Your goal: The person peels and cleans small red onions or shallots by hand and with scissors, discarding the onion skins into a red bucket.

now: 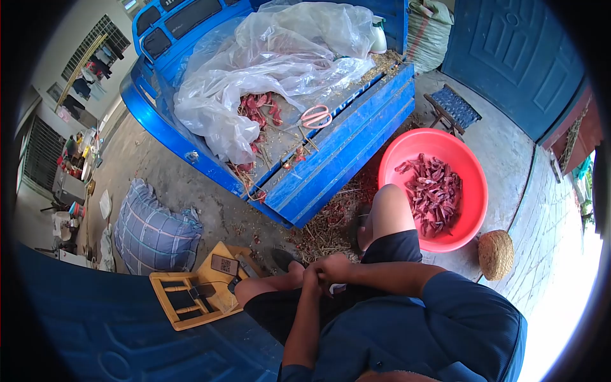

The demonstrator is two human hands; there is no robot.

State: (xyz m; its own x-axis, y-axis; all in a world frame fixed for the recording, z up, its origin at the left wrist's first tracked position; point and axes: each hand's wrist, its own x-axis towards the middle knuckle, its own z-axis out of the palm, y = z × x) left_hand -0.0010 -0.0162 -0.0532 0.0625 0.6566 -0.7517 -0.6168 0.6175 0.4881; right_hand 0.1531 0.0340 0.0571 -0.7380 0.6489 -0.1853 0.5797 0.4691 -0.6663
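Note:
Both my hands are together above my lap, fingers curled and touching. My left hand point(310, 277) is closed at the end of the raised left forearm. My right hand point(336, 268) is closed against it and partly covers its fingers. A small pale scrap point(337, 289) shows just below them, and I cannot tell what the fingers hold. To the right of my knee stands a pink-red basin point(472, 210) with dried red chili peppers point(435, 194) in it. Ahead, pink-handled scissors point(316, 117) lie on the blue truck bed point(344, 159).
Clear plastic sheeting point(273, 70) covers much of the truck bed, with red peppers point(259, 109) poking out. Dry stems point(331, 219) litter the floor. A wooden chair point(191, 296) holding a phone, a plaid sack point(156, 229), a folding stool point(455, 107) and a woven basket point(496, 254) stand around me.

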